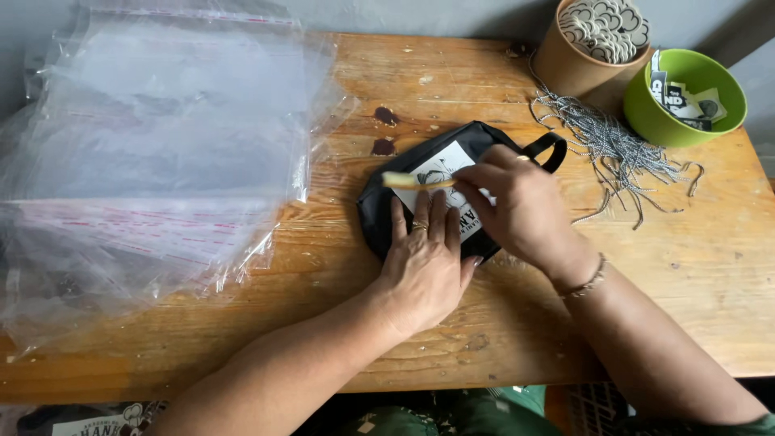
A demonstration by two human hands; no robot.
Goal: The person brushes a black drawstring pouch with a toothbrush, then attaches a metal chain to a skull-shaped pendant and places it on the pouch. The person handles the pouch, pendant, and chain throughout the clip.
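A small black pouch (387, 218) with a white printed label and a black loop handle (543, 149) lies flat in the middle of the wooden table (686, 291). My left hand (424, 262) presses flat on the pouch's near part, fingers together. My right hand (521, 210) reaches over the pouch from the right and pinches a thin yellowish strip (408, 181), held level above the label. The hands hide much of the pouch.
A thick pile of clear plastic bags (153, 153) covers the table's left side. At the back right stand a brown paper cup of round tags (593, 40) and a green bowl of printed cards (686, 97), with a heap of grey strings (605, 141) beside them.
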